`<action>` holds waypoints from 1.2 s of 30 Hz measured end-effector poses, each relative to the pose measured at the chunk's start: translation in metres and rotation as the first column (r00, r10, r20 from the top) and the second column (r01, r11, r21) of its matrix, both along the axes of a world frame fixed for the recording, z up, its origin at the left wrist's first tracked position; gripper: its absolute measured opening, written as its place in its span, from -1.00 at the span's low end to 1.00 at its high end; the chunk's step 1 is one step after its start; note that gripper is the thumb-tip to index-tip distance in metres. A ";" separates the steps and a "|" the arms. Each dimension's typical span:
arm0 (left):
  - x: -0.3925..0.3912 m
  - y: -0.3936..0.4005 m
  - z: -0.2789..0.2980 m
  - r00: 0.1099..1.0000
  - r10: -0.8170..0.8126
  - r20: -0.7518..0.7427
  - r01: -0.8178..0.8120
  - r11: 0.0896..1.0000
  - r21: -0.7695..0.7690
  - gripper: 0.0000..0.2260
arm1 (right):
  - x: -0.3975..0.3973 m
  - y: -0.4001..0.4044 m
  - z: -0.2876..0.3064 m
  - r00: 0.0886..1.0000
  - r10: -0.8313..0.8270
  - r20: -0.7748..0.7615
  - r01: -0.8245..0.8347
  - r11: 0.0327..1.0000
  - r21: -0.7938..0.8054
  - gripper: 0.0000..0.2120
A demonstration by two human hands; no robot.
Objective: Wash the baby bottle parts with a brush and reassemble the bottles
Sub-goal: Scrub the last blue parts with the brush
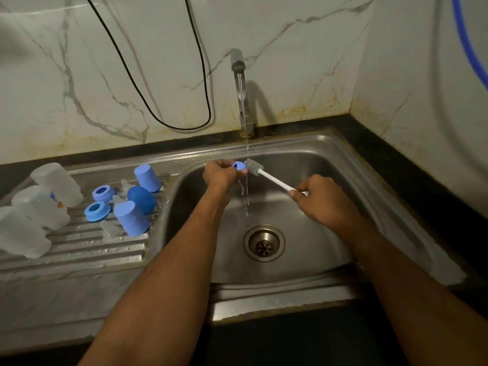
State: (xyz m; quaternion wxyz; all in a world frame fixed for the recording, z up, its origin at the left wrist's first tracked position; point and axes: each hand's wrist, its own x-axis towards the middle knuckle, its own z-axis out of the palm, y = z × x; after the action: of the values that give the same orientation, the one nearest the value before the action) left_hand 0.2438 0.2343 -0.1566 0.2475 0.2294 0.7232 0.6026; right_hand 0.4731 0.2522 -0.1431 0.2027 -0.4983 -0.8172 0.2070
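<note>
**Scrubbing a wet bottle ring under the tap**

Mid-frame over the sink (330, 165), the left hand (220, 175) pinches a small blue ring (239, 166) in the running water. The right hand (320, 200) wraps the brush (260, 172) handle, bristles touching the ring. Looks light, stiff and slippery, so I'd grip its outer rim. Other parts wait at left.

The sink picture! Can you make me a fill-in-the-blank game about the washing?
1. The right hand holds the white handle of the ____.
2. The left hand holds a small part whose colour is ____.
3. Water runs from the tap into the ____.
4. The blue caps and clear bottles sit to the ____ of the basin.

Missing words: brush; blue; sink; left
</note>
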 end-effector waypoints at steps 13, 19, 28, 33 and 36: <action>0.007 -0.043 0.029 0.932 -0.019 -0.362 -0.006 0.998 -0.068 -0.76 | 0.002 -0.030 0.011 0.999 0.027 0.017 -0.027 0.999 -0.041 -0.75; -0.005 -0.084 0.059 0.877 -0.003 -0.481 0.010 1.000 0.012 -0.66 | -0.015 -0.052 0.027 0.997 0.043 -0.071 -0.042 0.999 0.024 -0.74; -0.052 -0.154 0.097 0.832 0.136 -0.537 -0.113 0.991 0.076 -0.65 | -0.057 -0.096 0.058 0.974 0.118 -0.194 -0.101 0.991 0.091 -0.76; -0.089 -0.205 0.096 0.805 0.162 -0.571 -0.200 0.980 -0.004 -0.66 | -0.079 -0.117 0.062 0.964 0.153 -0.218 -0.129 0.984 0.121 -0.74; -0.106 -0.235 0.088 0.777 0.181 -0.603 -0.277 0.958 -0.069 -0.70 | -0.091 -0.127 0.061 0.960 0.172 -0.221 -0.148 0.981 0.124 -0.73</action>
State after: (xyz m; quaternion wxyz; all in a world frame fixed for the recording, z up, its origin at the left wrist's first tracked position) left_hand 0.1374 -0.0004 -0.0689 -0.0480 0.2955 0.8308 0.4692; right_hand 0.3824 0.1257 -0.0823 0.3048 -0.3917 -0.8356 0.2355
